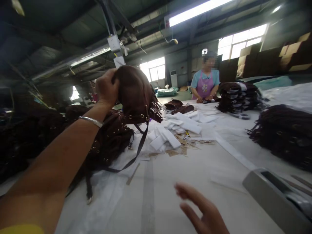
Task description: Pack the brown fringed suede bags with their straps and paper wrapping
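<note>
A dark brown fringed bag (134,92) with brass eyelets hangs upside-down or tilted in the air, gripped at its left edge by my left hand (107,86). Its dark strap (140,146) droops toward the table. Over the table's near part is my right hand (202,208), slightly blurred, its thumb and fingers apart and nothing between them. A heap of similar brown bags (109,139) lies below and behind my left forearm.
White foam pieces (170,133) and brown paper scraps lie mid-table (168,182). A grey device (273,195) sits at the near right. Stacked fringed bags (285,136) are on the right. A person (206,81) in a pink apron stands across the table.
</note>
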`<move>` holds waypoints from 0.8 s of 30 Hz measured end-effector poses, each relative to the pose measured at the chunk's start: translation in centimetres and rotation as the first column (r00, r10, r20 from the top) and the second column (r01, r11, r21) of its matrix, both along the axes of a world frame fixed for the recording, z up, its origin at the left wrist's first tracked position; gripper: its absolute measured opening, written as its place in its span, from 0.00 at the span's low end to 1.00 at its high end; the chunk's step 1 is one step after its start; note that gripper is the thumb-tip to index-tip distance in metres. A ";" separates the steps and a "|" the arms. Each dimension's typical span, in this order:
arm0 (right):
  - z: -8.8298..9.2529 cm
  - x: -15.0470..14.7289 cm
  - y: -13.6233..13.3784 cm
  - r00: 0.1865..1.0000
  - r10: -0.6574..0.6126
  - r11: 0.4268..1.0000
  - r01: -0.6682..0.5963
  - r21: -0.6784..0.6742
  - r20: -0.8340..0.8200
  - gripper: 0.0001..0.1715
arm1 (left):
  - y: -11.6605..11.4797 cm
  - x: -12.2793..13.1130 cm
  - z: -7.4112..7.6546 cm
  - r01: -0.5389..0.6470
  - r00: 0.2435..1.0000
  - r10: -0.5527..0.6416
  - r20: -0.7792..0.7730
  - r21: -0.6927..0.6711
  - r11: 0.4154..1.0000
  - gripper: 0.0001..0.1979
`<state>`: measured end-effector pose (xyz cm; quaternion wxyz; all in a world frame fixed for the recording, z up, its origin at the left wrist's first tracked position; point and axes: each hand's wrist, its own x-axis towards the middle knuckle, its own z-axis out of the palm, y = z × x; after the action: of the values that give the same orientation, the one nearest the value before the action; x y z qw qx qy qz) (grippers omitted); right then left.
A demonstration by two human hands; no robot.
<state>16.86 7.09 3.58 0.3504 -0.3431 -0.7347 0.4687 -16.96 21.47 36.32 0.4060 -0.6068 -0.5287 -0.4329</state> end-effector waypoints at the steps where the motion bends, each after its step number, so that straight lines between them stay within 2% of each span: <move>1: 1.7 -0.3 0.6 0.984 -0.092 0.994 0.100 0.044 -0.150 0.30 | -1.5 1.7 0.4 0.041 0.997 -0.040 -0.064 0.007 0.999 0.15; 2: 3.5 -0.6 1.2 0.952 -0.130 0.986 0.153 0.063 -0.278 0.34 | -3.0 3.5 0.4 0.068 0.990 -0.068 -0.128 -0.003 0.998 0.14; 4: 7.0 -1.3 1.6 0.873 -0.139 0.974 0.206 0.094 -0.468 0.45 | -5.9 6.9 -0.5 0.097 0.964 -0.105 -0.246 -0.045 0.994 0.14; 6: 9.5 -2.0 1.3 0.799 -0.080 0.992 0.122 0.029 -0.595 0.51 | -8.3 10.2 -2.6 0.119 0.923 -0.151 -0.353 -0.110 0.987 0.14; 8: 10.3 -2.8 0.5 0.750 -0.057 0.998 0.031 -0.052 -0.658 0.51 | -10.2 13.3 -5.4 0.172 0.855 -0.246 -0.456 -0.199 0.965 0.13; 11: 8.7 -3.6 -0.2 0.688 -0.153 0.980 0.013 -0.199 -0.709 0.43 | -12.0 17.1 -9.3 0.285 0.714 -0.446 -0.541 -0.357 0.890 0.13; 13: 6.5 -3.6 0.3 0.594 -0.300 0.936 0.034 -0.349 -0.746 0.34 | -13.0 18.9 -11.4 0.352 0.673 -0.541 -0.505 -0.425 0.834 0.13; 14: 5.3 -3.3 0.9 0.532 -0.386 0.899 0.034 -0.436 -0.754 0.30 | -13.7 19.4 -12.4 0.386 0.694 -0.561 -0.451 -0.425 0.819 0.13; 16: 3.3 -2.5 2.2 0.423 -0.531 0.815 0.016 -0.580 -0.735 0.22 | -15.6 19.8 -14.4 0.456 0.786 -0.559 -0.264 -0.363 0.813 0.11; 18: 1.9 -1.3 3.5 0.373 -0.610 0.751 -0.012 -0.661 -0.699 0.17 | -18.1 19.3 -17.4 0.490 0.858 -0.514 -0.005 -0.292 0.821 0.08; 19: 1.5 -0.7 4.0 0.368 -0.629 0.729 -0.027 -0.684 -0.685 0.15 | -19.4 18.9 -19.3 0.501 0.864 -0.491 0.111 -0.292 0.815 0.08; 21: 1.0 0.3 4.7 0.376 -0.643 0.702 -0.059 -0.709 -0.668 0.13 | -21.5 18.1 -23.8 0.497 0.868 -0.432 0.247 -0.427 0.755 0.09; 23: 1.0 1.1 4.9 0.377 -0.646 0.683 -0.102 -0.723 -0.664 0.15 | -22.6 17.5 -28.3 0.464 0.885 -0.382 0.265 -0.570 0.679 0.10; 24: 1.0 1.4 4.9 0.375 -0.646 0.676 -0.122 -0.726 -0.665 0.17 | -22.6 17.4 -30.2 0.420 0.906 -0.354 0.232 -0.601 0.680 0.14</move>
<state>18.29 11.96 4.54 0.6094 -0.2631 -0.1324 0.7361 0.46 -1.14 6.09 0.0485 -0.7842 -0.5222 -0.3317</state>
